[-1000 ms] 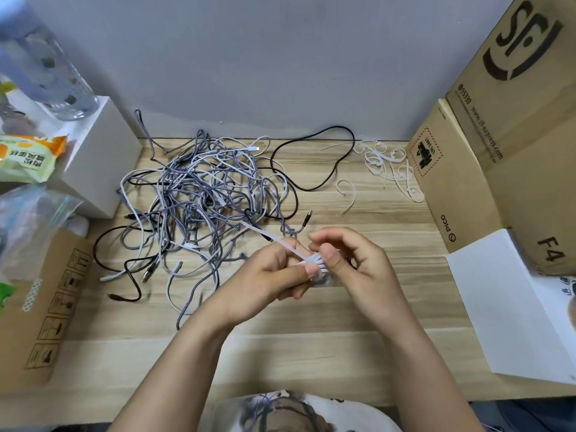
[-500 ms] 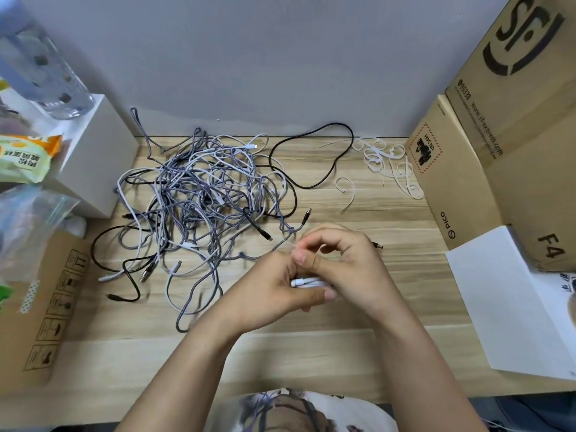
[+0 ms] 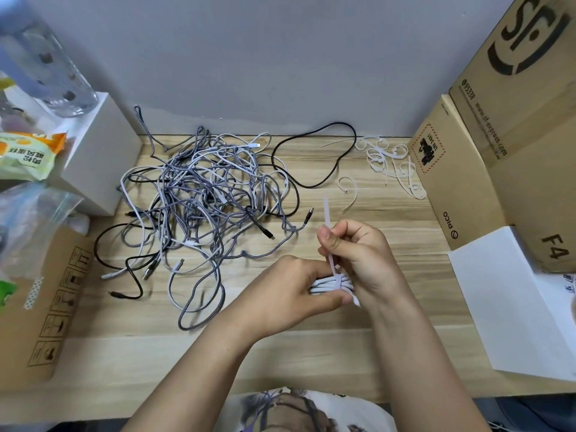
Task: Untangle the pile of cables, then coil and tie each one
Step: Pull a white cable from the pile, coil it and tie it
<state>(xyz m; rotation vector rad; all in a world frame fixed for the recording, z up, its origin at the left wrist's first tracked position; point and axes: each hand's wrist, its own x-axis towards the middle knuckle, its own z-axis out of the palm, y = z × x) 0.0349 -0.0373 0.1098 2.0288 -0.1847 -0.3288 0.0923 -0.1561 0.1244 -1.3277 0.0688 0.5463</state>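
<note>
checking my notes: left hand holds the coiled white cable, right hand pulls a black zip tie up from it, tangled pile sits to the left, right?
One slip: the zip tie is white, not black, as the head view shows. The rest holds: the left hand holds the coiled white cable, the right hand pulls the tie upward, and the tangled pile sits to the left.

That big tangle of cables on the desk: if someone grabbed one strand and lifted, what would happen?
Probably the whole cable pile would come along, since its grey, white and black strands loop through each other. The strands look floppy: they lie in loose curves flat on the wooden desk. It likely would not roll or slide far, being spread wide and low.
</note>
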